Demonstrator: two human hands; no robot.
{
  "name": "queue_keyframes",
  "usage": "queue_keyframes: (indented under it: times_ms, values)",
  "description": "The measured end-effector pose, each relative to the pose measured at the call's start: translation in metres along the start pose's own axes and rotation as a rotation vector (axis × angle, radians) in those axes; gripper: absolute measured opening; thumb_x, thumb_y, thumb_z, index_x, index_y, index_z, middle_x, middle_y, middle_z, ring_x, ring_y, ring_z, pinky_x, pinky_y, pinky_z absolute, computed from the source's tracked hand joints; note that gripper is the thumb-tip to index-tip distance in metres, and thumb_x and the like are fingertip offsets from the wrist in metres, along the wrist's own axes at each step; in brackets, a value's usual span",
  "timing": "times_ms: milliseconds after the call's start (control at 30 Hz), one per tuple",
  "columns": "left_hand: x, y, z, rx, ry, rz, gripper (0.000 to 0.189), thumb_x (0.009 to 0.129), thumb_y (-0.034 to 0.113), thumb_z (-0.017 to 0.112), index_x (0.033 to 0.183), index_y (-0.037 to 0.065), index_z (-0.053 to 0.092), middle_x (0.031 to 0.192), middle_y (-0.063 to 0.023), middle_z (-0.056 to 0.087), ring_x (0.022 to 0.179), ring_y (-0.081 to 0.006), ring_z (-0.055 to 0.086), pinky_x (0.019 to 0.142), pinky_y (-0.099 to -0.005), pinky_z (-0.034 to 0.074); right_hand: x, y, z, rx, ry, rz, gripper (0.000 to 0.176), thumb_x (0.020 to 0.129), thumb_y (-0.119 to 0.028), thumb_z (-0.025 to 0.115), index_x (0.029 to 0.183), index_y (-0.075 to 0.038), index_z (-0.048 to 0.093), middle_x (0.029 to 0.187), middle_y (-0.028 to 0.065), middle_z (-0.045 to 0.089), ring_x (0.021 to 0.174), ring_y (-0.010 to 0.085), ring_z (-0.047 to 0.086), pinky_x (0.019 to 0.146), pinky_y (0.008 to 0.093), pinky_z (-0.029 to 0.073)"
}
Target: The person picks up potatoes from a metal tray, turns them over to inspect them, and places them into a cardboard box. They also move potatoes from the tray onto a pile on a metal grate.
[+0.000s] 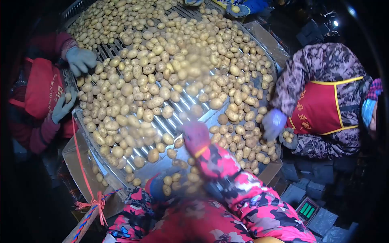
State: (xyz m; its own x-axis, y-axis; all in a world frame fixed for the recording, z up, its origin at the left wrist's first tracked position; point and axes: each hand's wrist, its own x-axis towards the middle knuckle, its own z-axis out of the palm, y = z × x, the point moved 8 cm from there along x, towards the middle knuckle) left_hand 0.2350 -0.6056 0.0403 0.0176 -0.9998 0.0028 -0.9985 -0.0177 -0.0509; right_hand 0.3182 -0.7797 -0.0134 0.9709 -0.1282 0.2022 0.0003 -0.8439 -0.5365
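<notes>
Many potatoes cover a slatted metal table. My right hand, in a dark reddish glove, reaches over the bare slats near the table's middle; it is smeared by motion, and its fingers cannot be made out. Low in the view, my left hand, in a grey-blue glove, is near the front edge beside several potatoes close to my body. Its fingers are mostly hidden behind the potatoes and the sleeve.
A co-worker in a red apron is at the left, with gloved hands by the edge. Another stands at the right, holding potatoes. More gloved hands are at the top. Cardboard and a tied red cord sit lower left.
</notes>
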Motion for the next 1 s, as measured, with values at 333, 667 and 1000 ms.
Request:
queue_keyframes:
  times_ms: [333, 667, 1000]
  values:
    - [0.004, 0.045, 0.094, 2.584, -0.614, -0.442, 0.038, 0.102, 0.037, 0.054, 0.128, 0.010, 0.055, 0.131, -0.0038, 0.059, 0.123, -0.0152, 0.052, 0.114, -0.0426, 0.030, 0.008, -0.015, -0.012, -0.096, -0.239, 0.037, 0.042, 0.086, -0.023, 0.066, 0.127, -0.020, 0.059, 0.108, 0.0085, 0.064, 0.092, 0.0341, 0.067, 0.077, 0.0469, 0.054]
    - [-0.009, 0.038, 0.066, 2.967, -0.337, 0.249, 0.067, 0.091, 0.028, 0.072, 0.146, 0.008, 0.039, 0.138, -0.0072, 0.047, 0.124, -0.0239, 0.051, 0.108, -0.0426, 0.040, 0.038, -0.032, 0.017, 0.057, -0.374, 0.137, 0.039, 0.092, -0.028, 0.061, 0.129, -0.019, 0.060, 0.101, 0.0121, 0.070, 0.093, 0.0331, 0.069, 0.079, 0.0451, 0.053]
    - [-0.059, 0.054, 0.038, 2.668, -0.054, 0.313, 0.022, 0.089, 0.018, 0.060, 0.108, 0.007, 0.058, 0.097, -0.0077, 0.052, 0.084, -0.0201, 0.049, 0.069, -0.0307, 0.050, -0.131, 0.024, -0.098, 0.379, -0.154, 0.362, 0.038, 0.095, -0.017, 0.064, 0.130, -0.002, 0.064, 0.114, 0.0171, 0.071, 0.106, 0.0266, 0.068, 0.091, 0.0356, 0.053]
